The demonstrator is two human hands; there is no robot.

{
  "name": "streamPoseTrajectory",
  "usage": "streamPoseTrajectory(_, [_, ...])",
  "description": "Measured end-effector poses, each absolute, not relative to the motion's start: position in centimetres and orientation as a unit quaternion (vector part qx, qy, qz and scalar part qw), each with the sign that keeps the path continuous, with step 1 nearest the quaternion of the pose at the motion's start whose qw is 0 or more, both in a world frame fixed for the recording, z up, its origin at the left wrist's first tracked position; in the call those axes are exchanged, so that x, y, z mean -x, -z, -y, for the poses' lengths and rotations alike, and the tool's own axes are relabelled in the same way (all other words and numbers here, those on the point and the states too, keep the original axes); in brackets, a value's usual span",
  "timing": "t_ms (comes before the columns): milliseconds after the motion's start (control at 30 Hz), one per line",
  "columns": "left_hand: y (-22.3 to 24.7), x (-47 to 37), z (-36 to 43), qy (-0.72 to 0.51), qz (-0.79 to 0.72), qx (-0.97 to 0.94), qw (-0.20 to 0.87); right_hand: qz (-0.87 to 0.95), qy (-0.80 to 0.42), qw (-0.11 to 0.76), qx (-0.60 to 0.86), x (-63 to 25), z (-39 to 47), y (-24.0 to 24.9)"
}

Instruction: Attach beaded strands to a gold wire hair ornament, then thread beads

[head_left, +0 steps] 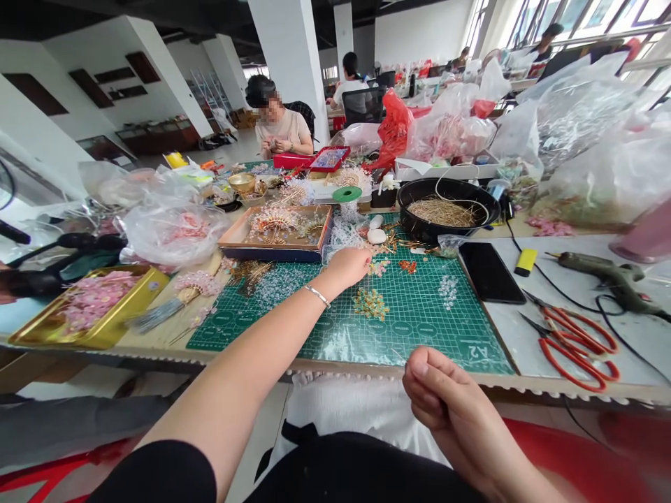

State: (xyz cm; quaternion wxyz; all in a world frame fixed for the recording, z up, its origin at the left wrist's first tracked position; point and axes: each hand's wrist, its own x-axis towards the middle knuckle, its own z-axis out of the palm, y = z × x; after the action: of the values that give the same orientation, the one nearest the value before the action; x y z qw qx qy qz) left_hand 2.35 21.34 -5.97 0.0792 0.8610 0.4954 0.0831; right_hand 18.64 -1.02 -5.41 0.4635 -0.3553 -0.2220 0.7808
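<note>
My left hand (350,269), with a bracelet (317,295) on its wrist, reaches over the green cutting mat (314,342). Its fingers are pinched together beside a small pile of pale pink and yellow beads (378,267); anything between the fingertips is too small to see. Near the mat's front edge, my right hand (437,391) is closed, thumb against forefinger, on a thin pale wire (398,355). Between the hands lie yellow-green beads (371,304). Orange beads (407,267) and clear beads (447,292) sit further right.
Scissors (576,342), a glue gun (602,271) and a phone (491,272) lie at right. Behind the mat are a black bowl (403,202) and an open box (275,253). A gold tray (118,314) stands at left. A person (286,129) sits across the table.
</note>
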Motion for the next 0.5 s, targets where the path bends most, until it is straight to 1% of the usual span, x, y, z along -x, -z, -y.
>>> streamPoseTrajectory(167, [5.8, -0.6, -19.6, -0.077, -0.467, -0.877, 0.083, 0.228, -0.783, 0.465, 0.344, -19.0, 0.7, 5.6])
streamPoseTrajectory(333, [6.7, 1.2, -17.4, -0.057, -0.429, -0.895, 0.105, 0.242, -0.800, 0.438, 0.330, -18.2, 0.6, 5.8])
streamPoseTrajectory(500, [7.6, 1.3, -17.5, -0.086, -0.423, -0.889, 0.151, 0.266, -0.796, 0.420, 0.344, -17.9, 1.0, 5.4])
